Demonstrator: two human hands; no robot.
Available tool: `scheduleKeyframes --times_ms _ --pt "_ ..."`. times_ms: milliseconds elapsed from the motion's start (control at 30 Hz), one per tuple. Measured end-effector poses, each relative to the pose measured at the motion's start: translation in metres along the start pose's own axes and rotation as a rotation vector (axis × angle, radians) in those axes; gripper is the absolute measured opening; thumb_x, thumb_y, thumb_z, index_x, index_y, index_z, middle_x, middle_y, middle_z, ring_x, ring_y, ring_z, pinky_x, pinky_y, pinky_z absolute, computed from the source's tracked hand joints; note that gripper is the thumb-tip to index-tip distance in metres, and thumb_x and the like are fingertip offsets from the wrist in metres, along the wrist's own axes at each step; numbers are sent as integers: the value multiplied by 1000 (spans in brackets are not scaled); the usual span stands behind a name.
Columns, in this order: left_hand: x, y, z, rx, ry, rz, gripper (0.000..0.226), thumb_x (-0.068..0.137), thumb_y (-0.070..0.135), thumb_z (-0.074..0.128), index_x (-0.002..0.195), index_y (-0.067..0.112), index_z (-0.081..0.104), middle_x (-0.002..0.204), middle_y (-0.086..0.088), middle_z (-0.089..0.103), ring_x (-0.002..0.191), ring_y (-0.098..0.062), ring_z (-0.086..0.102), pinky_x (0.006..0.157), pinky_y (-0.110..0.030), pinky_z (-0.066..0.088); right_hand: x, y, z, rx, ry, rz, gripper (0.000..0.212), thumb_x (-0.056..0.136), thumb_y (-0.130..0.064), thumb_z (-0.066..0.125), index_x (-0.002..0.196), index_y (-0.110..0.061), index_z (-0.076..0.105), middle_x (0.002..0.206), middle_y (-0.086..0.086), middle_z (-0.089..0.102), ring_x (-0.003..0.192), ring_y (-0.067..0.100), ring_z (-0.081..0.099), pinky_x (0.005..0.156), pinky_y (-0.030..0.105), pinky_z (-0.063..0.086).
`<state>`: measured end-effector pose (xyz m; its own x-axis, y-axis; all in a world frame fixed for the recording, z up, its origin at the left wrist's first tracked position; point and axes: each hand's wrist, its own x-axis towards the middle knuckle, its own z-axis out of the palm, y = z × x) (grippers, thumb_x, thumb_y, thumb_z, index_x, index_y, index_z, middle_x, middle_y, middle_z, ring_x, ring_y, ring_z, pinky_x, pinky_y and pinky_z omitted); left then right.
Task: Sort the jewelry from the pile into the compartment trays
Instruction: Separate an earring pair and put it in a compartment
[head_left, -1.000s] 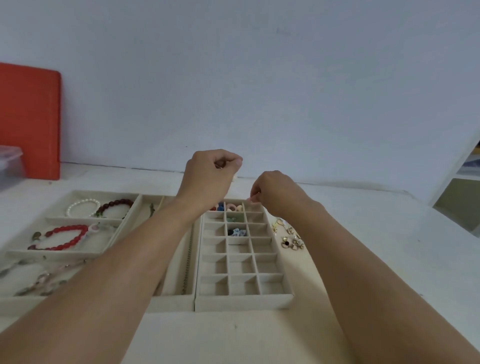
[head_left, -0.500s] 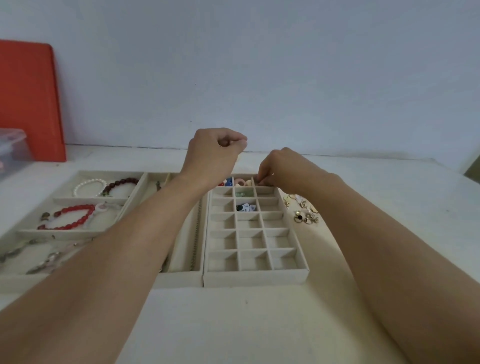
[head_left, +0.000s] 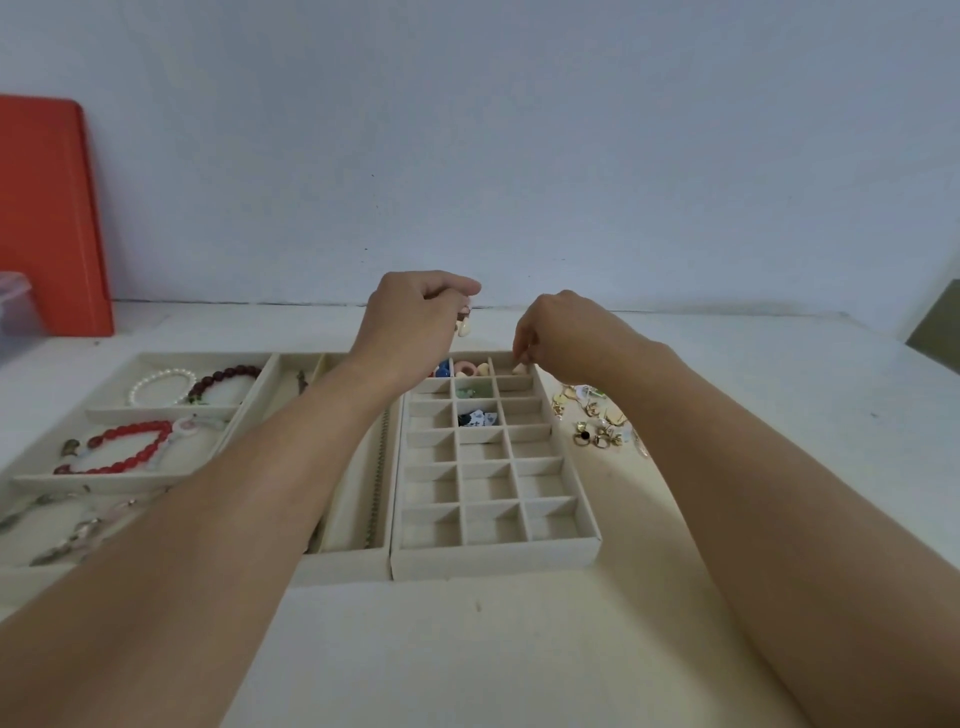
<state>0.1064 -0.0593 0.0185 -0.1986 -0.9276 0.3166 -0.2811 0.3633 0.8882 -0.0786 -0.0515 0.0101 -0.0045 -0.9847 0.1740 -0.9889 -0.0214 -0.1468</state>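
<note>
Jewelry pile (head_left: 597, 421) beside my grid tray (head_left: 493, 558), left hand (head_left: 410, 327) pinching a pale earring (head_left: 463, 326), right hand (head_left: 561, 338) fingers pinching another piece (head_left: 519, 368) over the far-right compartment.

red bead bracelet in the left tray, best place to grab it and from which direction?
Pinch the red bead bracelet at its near arc of beads, coming straight down from above. It lies flat as an open loop in a shallow compartment of the bracelet tray, so the walls block a side approach. I'd avoid the pale charm end, where it looks bulkier.
</note>
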Motion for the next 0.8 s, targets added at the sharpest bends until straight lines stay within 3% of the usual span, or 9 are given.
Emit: scheduleKeyframes --times_ms 67,167,267,367,533,800 --pt "0 -2 0 9 -9 13 26 99 16 57 115 26 74 95 5 73 81 -12 64 66 -18 47 -1 1 -5 24 32 17 21 89 -10 63 88 -26 77 87 -2 71 84 20 68 79 36 58" --pt "0 -6 -1 21 -10 30 30 97 30 65 126 27 67 90 6 74 86 -10 67 75 -28 48 -5 1 -20 219 65 58 15 93 -15 65 93 -24 77 89 -3 71 84 17 67 76 29 55" --pt "0 -6 -3 18 -9 8 19 93 33 71 108 22 72 87 6 76 84 -9 69 83 -32 55 -14 -3 -34 491 6 100 11 95 -22 65 98 -22 76 90 -4 76 79 13 68 63 22 51" --pt "-2 -4 -2 -2 -25 -8 16 88 34 76 95 20 74 85 5 77 82 -6 70 81 -26 53 -20 -6 -37 664 -72 99 11 94 -24 68 102 -22 74 89 -6 78 77 10 69 65 22 52" --pt "-6 -3 1 -8 -29 -36 16 88 35 76 91 20 73 81 9 77 82 -2 71 75 -23 50 -27 -12 -36 797 -172 36 30 85 -12 77 112 -20 70 92 -5 79 80 9 71 63 17 52" --pt "-6 1 2 -51 -6 -48 20 87 37 76 92 17 73 83 7 78 83 -7 73 75 -24 52 -30 -23 -23 940 -156 45 30 82 -14 81 110 -11 69 87 7 78 70 11 66 70 26 50"
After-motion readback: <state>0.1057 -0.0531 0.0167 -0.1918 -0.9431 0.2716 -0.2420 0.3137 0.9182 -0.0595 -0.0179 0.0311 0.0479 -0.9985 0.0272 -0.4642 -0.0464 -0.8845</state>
